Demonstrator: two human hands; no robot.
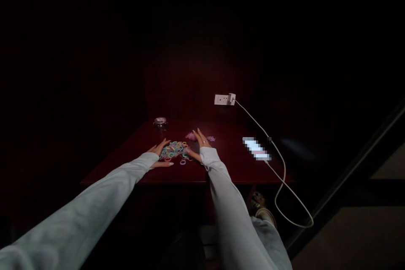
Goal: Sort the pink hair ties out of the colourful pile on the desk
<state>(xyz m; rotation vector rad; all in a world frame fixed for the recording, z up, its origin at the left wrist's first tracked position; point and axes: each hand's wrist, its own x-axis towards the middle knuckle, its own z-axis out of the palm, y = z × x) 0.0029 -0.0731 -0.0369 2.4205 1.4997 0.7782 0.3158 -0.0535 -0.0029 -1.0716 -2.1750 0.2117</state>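
Observation:
A pile of small multicoloured hair ties [173,150] lies spread on the dark red table [145,177]. At its left edge rests my left hand [159,155], thumb and fingers apart, cupped around that side of the pile. On the right side my right hand [200,143] lies with its fingers stretched forward and thumb out toward the hair ties; a ring shows on one finger. Beyond and beside the right fingers are a heap of pink hair ties [190,136] and a smaller purple bunch [211,139], partly hidden by that hand. Neither hand grips anything.
A small round clear container [160,122] stands at the back left of the table. A lit phone [256,148] lies to the right, its white cable [284,168] running to a charger in the wall socket [221,99] and looping past the table edge.

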